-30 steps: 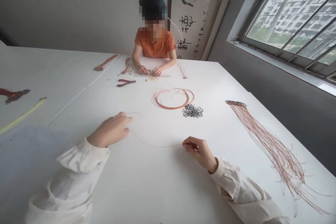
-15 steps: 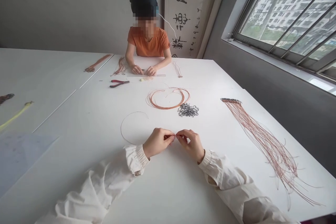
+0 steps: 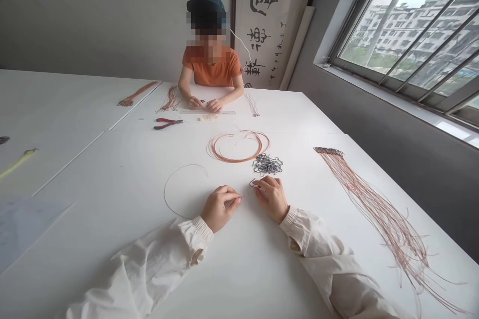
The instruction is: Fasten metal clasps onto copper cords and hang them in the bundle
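Note:
My left hand [image 3: 221, 208] is closed in a pinch over the white table [image 3: 232, 269]. A thin line [image 3: 165, 187] curves out across the table from beneath my left wrist; its end in the fingers is too fine to see clearly. My right hand [image 3: 272, 197] is closed, with a small dark metal hook [image 3: 252, 183] sticking out from its fingertips. A short gap separates the two hands. Just beyond my right hand lies a pile of dark metal hooks [image 3: 268, 164].
Behind the pile rests a coil of orange-brown line [image 3: 239, 160]. A bundle of lines tied to hooks [image 3: 374, 204] stretches along the right side. Across the table a person in an orange shirt [image 3: 215, 72] works beside red-handled pliers [image 3: 167, 123]. A transparent sheet [image 3: 30, 224] lies at left.
My hands have moved apart from nearly touching fingertips. A hook now shows at my right fingertips, close to the pile. The view has tilted up slightly.

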Demonstrator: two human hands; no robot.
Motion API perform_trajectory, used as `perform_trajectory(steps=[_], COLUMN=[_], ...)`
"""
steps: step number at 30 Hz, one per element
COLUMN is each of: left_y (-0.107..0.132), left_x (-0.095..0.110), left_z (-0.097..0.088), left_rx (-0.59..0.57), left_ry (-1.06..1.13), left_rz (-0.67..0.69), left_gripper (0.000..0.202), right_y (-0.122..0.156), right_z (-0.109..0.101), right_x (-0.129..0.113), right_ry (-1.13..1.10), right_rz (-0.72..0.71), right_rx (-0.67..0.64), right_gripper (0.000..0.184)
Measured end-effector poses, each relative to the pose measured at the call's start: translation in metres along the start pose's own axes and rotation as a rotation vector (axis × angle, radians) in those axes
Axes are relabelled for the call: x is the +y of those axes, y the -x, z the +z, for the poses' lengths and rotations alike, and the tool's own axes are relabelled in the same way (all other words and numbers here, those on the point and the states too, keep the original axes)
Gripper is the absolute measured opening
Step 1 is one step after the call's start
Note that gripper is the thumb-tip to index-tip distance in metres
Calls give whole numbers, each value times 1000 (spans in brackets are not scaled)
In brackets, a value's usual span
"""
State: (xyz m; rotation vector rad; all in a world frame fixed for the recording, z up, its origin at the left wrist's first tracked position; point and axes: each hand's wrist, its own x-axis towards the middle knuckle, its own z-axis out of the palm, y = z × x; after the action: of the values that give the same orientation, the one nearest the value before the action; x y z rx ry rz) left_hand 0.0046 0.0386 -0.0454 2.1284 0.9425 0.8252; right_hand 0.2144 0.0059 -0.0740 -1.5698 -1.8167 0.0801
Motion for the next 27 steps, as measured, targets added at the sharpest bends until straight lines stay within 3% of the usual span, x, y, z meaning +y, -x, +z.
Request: perform_trajectory(steps=[8, 16, 20, 23, 27], left_y=[1, -1, -2, -1, 0], left_x=[-3, 0, 1, 2, 5], left_z=[2, 1, 1, 3, 4], left_rx=[31, 72, 57, 34, 2], left_ry=[56, 46, 50, 50, 89], left_rz=[-47, -33, -54, -47, -50], left_gripper=[22, 19, 22, 22, 22], right_y=[-10, -18, -8, 1, 7], right_z=[5, -2, -9, -8, -4], right_x=[12, 7, -9, -26, -41], right_ry=[20, -64, -580, -1040, -1385], right_rz=[86, 59, 184, 312, 416], right_rx=[3, -28, 22, -79, -182], right_gripper=[26, 16, 16, 23, 25])
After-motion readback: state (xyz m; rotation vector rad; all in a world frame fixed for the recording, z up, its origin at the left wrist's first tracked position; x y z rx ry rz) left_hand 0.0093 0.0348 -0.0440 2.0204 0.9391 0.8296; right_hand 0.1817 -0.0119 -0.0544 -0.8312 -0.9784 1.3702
